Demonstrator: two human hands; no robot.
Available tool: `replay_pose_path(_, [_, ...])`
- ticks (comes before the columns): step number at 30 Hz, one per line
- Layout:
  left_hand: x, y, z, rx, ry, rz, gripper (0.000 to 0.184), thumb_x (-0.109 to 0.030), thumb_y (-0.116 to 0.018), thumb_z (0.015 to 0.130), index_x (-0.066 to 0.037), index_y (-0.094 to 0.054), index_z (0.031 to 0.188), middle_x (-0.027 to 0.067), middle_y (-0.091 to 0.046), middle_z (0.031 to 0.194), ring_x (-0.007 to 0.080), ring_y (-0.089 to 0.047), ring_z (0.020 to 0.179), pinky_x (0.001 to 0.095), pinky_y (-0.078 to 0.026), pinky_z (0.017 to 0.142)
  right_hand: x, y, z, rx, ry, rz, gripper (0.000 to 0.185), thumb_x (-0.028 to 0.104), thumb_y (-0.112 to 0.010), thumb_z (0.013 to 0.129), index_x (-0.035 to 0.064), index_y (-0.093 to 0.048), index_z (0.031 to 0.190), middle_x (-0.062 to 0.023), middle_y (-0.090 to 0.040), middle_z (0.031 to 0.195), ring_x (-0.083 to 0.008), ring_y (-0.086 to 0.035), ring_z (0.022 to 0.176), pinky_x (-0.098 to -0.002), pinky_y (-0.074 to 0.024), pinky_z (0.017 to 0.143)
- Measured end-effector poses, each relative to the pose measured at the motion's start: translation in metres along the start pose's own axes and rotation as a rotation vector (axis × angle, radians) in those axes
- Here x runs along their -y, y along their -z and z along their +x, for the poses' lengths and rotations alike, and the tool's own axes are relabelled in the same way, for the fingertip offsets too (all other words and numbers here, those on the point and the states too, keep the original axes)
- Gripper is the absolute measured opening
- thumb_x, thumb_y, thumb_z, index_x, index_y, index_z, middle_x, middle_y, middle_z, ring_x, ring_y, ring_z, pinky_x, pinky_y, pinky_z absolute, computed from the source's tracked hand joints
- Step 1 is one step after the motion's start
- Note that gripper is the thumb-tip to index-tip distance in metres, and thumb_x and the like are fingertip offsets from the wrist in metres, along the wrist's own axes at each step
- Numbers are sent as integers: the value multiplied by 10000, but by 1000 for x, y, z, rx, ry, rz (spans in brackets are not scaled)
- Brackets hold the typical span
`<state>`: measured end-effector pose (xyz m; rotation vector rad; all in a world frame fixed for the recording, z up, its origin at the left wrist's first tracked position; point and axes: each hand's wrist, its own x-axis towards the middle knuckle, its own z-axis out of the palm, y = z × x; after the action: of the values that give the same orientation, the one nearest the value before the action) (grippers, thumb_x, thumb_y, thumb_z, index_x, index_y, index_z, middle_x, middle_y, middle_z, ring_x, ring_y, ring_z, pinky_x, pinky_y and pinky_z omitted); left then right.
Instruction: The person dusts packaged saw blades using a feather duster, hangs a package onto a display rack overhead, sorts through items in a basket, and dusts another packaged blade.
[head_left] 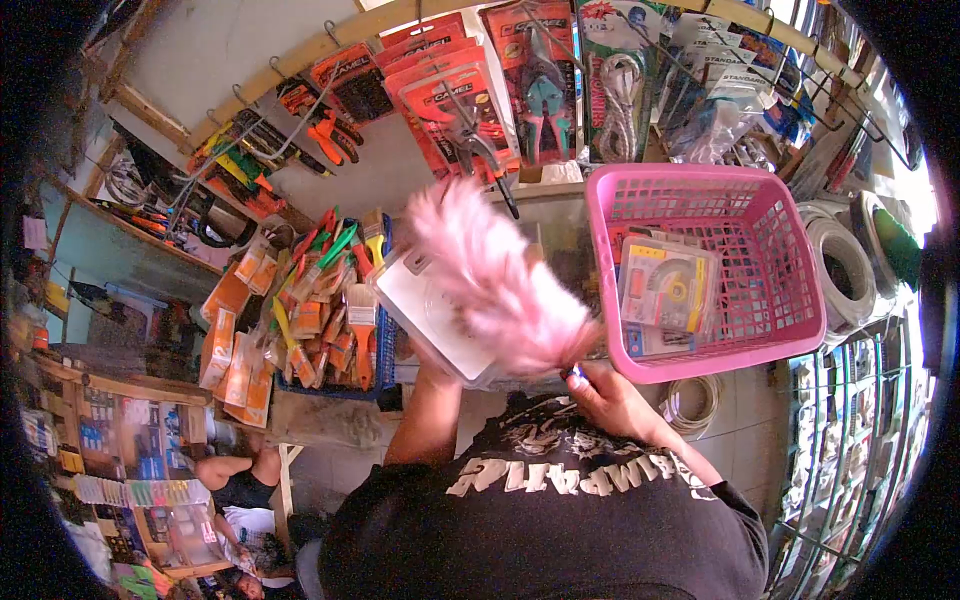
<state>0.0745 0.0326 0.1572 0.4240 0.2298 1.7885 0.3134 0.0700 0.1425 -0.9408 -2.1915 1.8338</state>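
My right hand [612,398] is closed round the short handle of a pink feather duster [500,275], whose fluffy head is smeared by motion. The duster lies across a shallow, clear-edged plastic container [420,310] with a white face. My left hand [436,368] holds this container from its lower side, and most of its fingers are hidden behind it. Just right of the duster stands a pink plastic basket [715,372] with clear-packed items [668,283] inside.
Paintbrushes [361,325] and orange-packed tools crowd a blue basket at left. Carded pliers [545,95] hang from hooks overhead. Coiled hose [838,262] is at right, beside a wire rack of packets [850,430]. Another person [245,490] sits at lower left.
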Motion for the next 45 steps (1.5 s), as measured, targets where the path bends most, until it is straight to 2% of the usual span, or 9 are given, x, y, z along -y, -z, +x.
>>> replay_pose_path(3, [4,-3,1,10,7,13,624,-524,-368,859,-88,-318,1303,112,-435,1225,268,-461,1075,443,-406,887,-10,-2,-1,-63,480,-225,279,265,-410,933,4,-510,923,-32,-487,652,-133,-452,576,-302,-409,551])
replay_pose_path(6, [10,-6,3,22,14,21,626,-523,-366,860,-82,-317,1302,115,-432,1231,269,-458,1082,444,-406,889,7,9,-12,-97,-30,202,309,280,-439,919,-12,-526,969,-78,-526,679,-172,-499,635,-342,-433,632])
replay_pose_path(14, [23,-13,10,76,40,37,631,-522,-359,864,-68,-313,1301,121,-425,1246,271,-451,1101,445,-404,896,8,22,-26,-88,-117,126,402,375,-455,893,-10,-542,971,-226,-581,805,-340,-584,817,-389,-436,723])
replay_pose_path(27, [58,-29,22,199,73,16,650,-526,-361,860,-56,-304,1306,129,-411,1270,284,-425,1136,457,-381,918,0,36,-59,-110,204,-20,366,323,-457,903,-10,-519,1042,-164,-577,808,-206,-520,703,-333,-428,683])
replay_pose_path(30, [64,-29,22,200,78,12,659,-530,-366,856,-58,-301,1310,131,-407,1276,290,-414,1146,462,-368,927,2,45,-62,-170,-169,243,370,333,-432,912,-8,-499,1038,-115,-531,769,-174,-513,723,-297,-426,682])
replay_pose_path(34, [69,-30,21,199,72,16,671,-536,-373,849,-60,-297,1316,133,-402,1284,299,-399,1160,470,-350,940,3,52,-70,-56,-33,-21,378,320,-418,917,-10,-470,1092,-174,-587,909,-233,-559,880,-341,-418,771])
replay_pose_path(36, [71,-30,18,193,70,18,677,-538,-376,846,-61,-295,1318,134,-400,1288,303,-391,1166,474,-342,946,-3,52,-72,-57,173,10,380,364,-405,922,12,-487,1039,-34,-485,666,-108,-431,627,-286,-398,588])
replay_pose_path(42, [67,-23,11,132,18,27,695,-547,-386,837,-64,-289,1327,138,-392,1299,316,-369,1186,486,-315,964,0,63,-73,127,-184,228,437,331,-420,920,9,-423,1215,-169,-560,1089,-189,-511,1013,-320,-376,875])
replay_pose_path(45, [50,-13,4,66,-78,35,704,-551,-391,832,-66,-286,1331,139,-388,1305,323,-357,1196,492,-302,974,-25,42,-65,15,95,150,417,338,-416,922,0,-456,1163,-133,-580,959,-149,-510,889,-314,-405,808])
